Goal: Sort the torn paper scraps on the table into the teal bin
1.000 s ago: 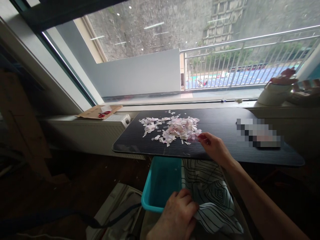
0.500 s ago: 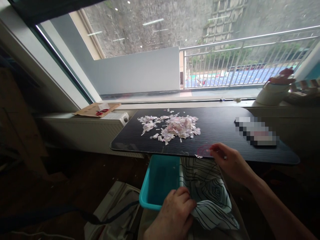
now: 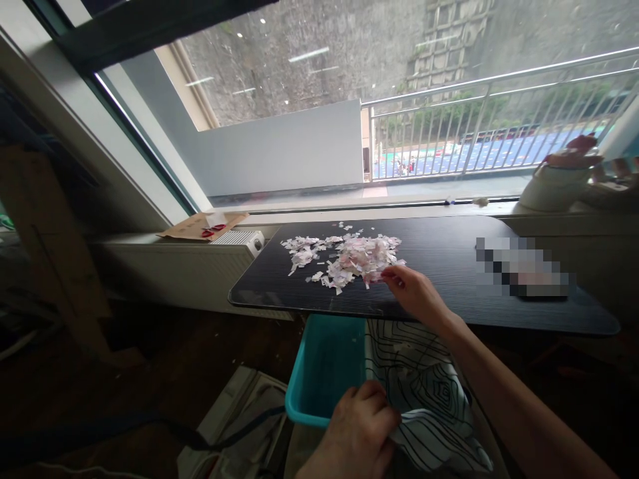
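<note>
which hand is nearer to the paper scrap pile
Right. The right hand is at the near right edge of the paper scrap pile; the left hand is farther back, by the teal bin.

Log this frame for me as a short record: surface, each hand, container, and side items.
Surface: black table bearing a loose heap of paper scraps
Right hand: fingers at the heap's near right edge; grip on any scrap unclear
Left hand: closed on the edge of a black-lined white cloth
Container: teal basin below the table's near edge, cloth over its right side
Side items: red-handled scissors at left; pixelated object on the table's right
</note>
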